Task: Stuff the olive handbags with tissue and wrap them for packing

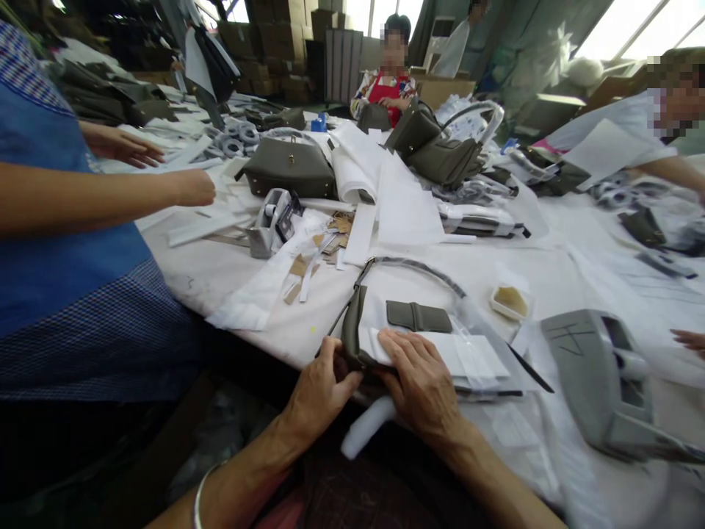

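Note:
An olive-grey handbag (352,327) lies on its side at the table's near edge, its wrapped handle (427,269) arching away from me. My left hand (319,386) pinches the bag's near left corner between thumb and fingers. My right hand (421,378) grips the near edge, fingers over a white paper sheet (476,354) and thumb beneath. On the bag's white covering sits a small olive flap piece (418,317), like a wallet or tag. A rolled white strip (368,427) hangs below the edge between my hands. The bag's underside is hidden.
Grey tape dispensers stand at right (584,375) and ahead left (267,228). A small white dish (510,302) lies beyond the bag. Paper scraps (333,246) and more handbags (289,165) cover the table ahead. A co-worker's arm (110,195) reaches in from the left; others work across and right.

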Available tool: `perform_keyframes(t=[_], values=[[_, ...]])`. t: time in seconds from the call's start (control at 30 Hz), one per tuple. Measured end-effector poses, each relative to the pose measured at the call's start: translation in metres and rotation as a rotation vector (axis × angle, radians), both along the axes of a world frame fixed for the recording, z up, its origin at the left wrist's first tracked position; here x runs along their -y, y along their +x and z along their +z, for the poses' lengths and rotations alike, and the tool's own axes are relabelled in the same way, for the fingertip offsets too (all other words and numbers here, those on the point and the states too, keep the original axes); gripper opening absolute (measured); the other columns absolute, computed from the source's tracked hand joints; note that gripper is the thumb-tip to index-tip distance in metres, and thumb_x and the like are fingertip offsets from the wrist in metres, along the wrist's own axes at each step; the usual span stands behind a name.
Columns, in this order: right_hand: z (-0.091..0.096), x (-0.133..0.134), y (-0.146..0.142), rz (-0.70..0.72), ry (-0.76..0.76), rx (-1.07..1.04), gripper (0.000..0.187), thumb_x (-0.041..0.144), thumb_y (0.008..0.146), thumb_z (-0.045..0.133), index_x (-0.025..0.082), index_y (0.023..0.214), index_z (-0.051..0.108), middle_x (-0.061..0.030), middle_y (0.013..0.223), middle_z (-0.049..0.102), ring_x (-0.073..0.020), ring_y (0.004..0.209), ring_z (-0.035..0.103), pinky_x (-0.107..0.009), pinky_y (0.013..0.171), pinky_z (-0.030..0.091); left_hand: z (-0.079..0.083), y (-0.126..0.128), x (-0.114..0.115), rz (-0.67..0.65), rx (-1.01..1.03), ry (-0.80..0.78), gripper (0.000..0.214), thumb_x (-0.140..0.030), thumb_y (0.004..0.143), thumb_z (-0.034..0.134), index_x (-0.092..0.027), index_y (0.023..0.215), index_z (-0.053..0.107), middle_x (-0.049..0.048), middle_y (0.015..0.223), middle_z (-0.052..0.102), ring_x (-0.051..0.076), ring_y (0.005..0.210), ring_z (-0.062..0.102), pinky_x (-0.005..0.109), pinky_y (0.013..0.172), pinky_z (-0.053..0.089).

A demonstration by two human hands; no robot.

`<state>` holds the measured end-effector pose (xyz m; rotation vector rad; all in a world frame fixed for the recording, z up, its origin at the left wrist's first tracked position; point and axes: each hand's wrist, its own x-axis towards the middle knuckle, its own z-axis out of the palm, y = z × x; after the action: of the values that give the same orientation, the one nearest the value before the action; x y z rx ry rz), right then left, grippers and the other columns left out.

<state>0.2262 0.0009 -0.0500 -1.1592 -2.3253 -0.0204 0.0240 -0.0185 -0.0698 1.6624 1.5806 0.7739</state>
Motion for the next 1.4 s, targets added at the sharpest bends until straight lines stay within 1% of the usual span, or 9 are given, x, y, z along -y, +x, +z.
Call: perform_keyframes(t=[0.07,0.17,0.23,0.33,0.67,0.87,1.03,1.3,1.4], values=[[-0.003,0.002,-0.004,-0.028,0.015,-0.008,0.038,0.022,0.094,0.052,0.013,0.13,0.052,-0.0135,0.123,0.065,-0.0253,0.117,0.057,-0.045,0.102,0.042,0.005,-0.002,0.002,-0.032,-0.033,0.093,0.022,-0.022,0.084,0.062,-0.022,0.095,0.044,-0.0051,0.068,0.062,0.015,0.059,0.064,0.023,0.053,0.047],[-0.006,0.004,-0.008,-0.05,0.025,-0.015,0.035,0.017,0.093,0.049,0.013,0.127,0.054,-0.0128,0.123,0.065,-0.0244,0.116,0.057,-0.044,0.103,0.041,0.022,-0.006,0.011,-0.18,-0.1,0.479,0.008,-0.015,0.09,0.055,-0.021,0.089,0.05,-0.004,0.065,0.059,0.012,0.056,0.06,0.022,0.055,0.044],[-0.007,0.005,-0.01,-0.057,0.033,-0.013,0.035,0.014,0.092,0.047,0.013,0.126,0.054,-0.0123,0.122,0.066,-0.0239,0.116,0.058,-0.043,0.103,0.041,0.034,-0.004,0.013,-0.298,-0.135,0.727,0.009,-0.011,0.09,0.053,-0.019,0.094,0.055,0.0009,0.076,0.064,0.014,0.071,0.063,0.026,0.067,0.049],[-0.007,0.005,-0.01,-0.073,0.054,-0.008,0.034,0.013,0.093,0.042,0.012,0.125,0.055,-0.0124,0.119,0.067,-0.0231,0.113,0.058,-0.043,0.101,0.041,0.045,0.004,0.006,-0.386,-0.216,0.883,0.018,-0.011,0.09,0.055,-0.016,0.107,0.059,0.0075,0.1,0.069,0.02,0.098,0.064,0.033,0.085,0.049],[-0.009,0.006,-0.01,-0.086,0.052,0.017,0.033,0.015,0.096,0.041,0.011,0.126,0.054,-0.0131,0.121,0.065,-0.0237,0.117,0.056,-0.042,0.104,0.039,0.035,0.014,-0.022,-0.389,-0.345,0.938,0.018,-0.015,0.094,0.047,-0.016,0.107,0.06,0.0057,0.089,0.067,0.017,0.081,0.062,0.032,0.074,0.048],[-0.007,0.005,-0.008,-0.055,0.038,0.028,0.037,0.017,0.094,0.042,0.01,0.129,0.053,-0.0139,0.125,0.063,-0.0243,0.119,0.054,-0.043,0.105,0.038,0.034,0.015,-0.024,-0.428,-0.317,0.924,0.017,-0.014,0.095,0.045,-0.017,0.099,0.062,0.0067,0.1,0.07,0.018,0.103,0.063,0.034,0.091,0.047],[-0.006,0.007,-0.004,-0.007,-0.015,0.055,0.043,0.032,0.094,0.052,0.009,0.131,0.052,-0.016,0.13,0.061,-0.0267,0.123,0.052,-0.046,0.107,0.039,0.029,0.009,-0.024,-0.517,-0.306,0.857,0.019,-0.014,0.097,0.045,-0.016,0.106,0.061,0.0049,0.1,0.072,0.016,0.102,0.064,0.033,0.093,0.046],[-0.015,0.009,-0.003,0.029,-0.045,0.054,0.042,0.019,0.088,0.054,0.013,0.13,0.055,-0.0132,0.132,0.061,-0.0262,0.124,0.052,-0.049,0.108,0.04,-0.007,-0.003,-0.017,-0.515,-0.315,0.914,0.023,-0.016,0.099,0.046,-0.018,0.114,0.062,0.0051,0.109,0.072,0.016,0.114,0.061,0.036,0.104,0.043],[-0.018,0.008,-0.005,0.02,-0.049,0.053,0.042,0.016,0.086,0.054,0.012,0.128,0.057,-0.0133,0.132,0.061,-0.0269,0.124,0.053,-0.049,0.109,0.04,-0.012,-0.005,-0.016,-0.528,-0.349,0.904,0.025,-0.015,0.098,0.045,-0.017,0.117,0.061,0.0064,0.114,0.07,0.018,0.118,0.059,0.039,0.108,0.041]])
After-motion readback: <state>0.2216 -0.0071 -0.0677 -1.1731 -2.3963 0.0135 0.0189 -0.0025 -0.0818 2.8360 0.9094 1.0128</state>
